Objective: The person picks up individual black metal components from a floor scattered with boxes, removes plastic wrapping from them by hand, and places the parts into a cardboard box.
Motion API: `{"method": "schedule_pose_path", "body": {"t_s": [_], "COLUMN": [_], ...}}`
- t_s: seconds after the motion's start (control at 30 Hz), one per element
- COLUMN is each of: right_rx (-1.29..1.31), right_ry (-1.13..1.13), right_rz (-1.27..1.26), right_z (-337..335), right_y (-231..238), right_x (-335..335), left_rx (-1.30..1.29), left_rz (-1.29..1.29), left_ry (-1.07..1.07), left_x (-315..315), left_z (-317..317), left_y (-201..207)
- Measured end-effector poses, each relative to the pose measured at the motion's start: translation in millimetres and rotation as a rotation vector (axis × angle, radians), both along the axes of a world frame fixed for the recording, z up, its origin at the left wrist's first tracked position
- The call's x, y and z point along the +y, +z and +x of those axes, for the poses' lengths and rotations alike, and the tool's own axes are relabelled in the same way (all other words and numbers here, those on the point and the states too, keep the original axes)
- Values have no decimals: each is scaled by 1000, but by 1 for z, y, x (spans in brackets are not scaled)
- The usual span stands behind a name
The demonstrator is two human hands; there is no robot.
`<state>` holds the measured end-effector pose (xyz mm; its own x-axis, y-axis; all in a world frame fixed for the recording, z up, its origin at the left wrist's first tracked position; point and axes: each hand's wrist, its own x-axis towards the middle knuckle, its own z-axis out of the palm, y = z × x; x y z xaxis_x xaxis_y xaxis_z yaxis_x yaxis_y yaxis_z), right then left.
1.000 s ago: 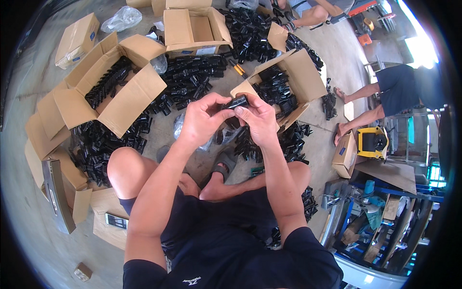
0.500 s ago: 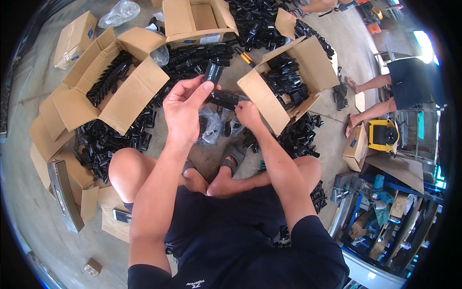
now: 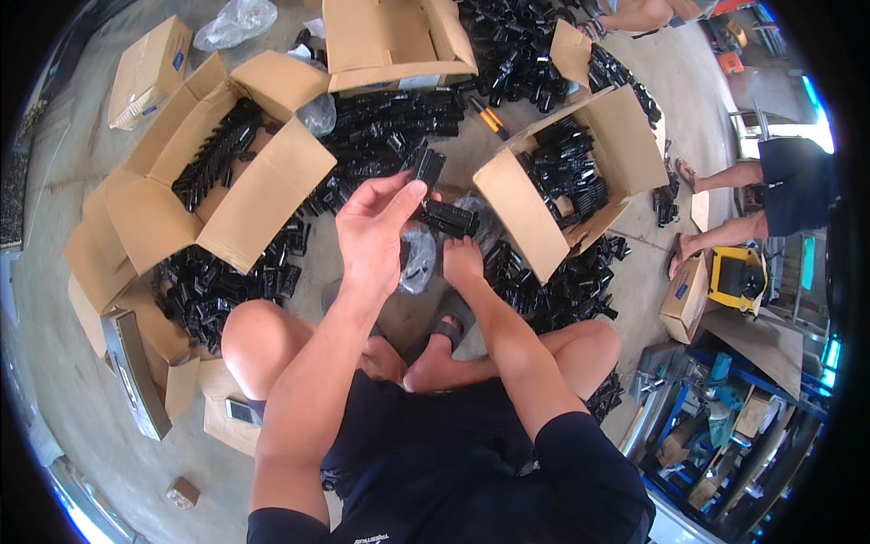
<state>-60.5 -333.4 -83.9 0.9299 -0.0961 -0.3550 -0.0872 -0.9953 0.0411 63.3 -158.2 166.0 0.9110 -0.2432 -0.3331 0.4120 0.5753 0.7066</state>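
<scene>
My left hand is raised in front of me, thumb and fingers pinching a black plastic part. Just below it is a second black plastic piece; I cannot tell whether the two are joined. The fingertips of my right hand are closed at the near end of that lower piece. Under both hands, crumpled clear plastic bags lie on the floor by my sandalled feet. An open cardboard box holding many similar black parts stands to the right of my hands.
Another open box with stacked black parts stands on the left. Piles of black parts surround me. A large open carton is ahead, with a yellow-and-black tool nearby. At far right, another person's legs extend beside a yellow-topped stool.
The whole view has shifted, with the scene moving down and right. My right hand has come nearer to me and leftward under the lower black piece, which sits at a different angle.
</scene>
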Motion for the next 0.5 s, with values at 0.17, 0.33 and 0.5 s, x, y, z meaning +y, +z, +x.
{"method": "schedule_pose_path", "body": {"t_s": [0.17, 0.33, 0.5], "right_rx": [62, 17, -114], "right_ry": [-45, 21, -64], "right_rz": [74, 98, 248], "right_z": [6, 3, 10], "right_y": [1, 4, 32], "right_x": [-8, -7, -18], "left_rx": [43, 32, 18], "left_rz": [-47, 0, 0], "left_ry": [-6, -33, 1], "left_x": [-5, -9, -9], "left_z": [5, -1, -7], "left_y": [4, 16, 11]}}
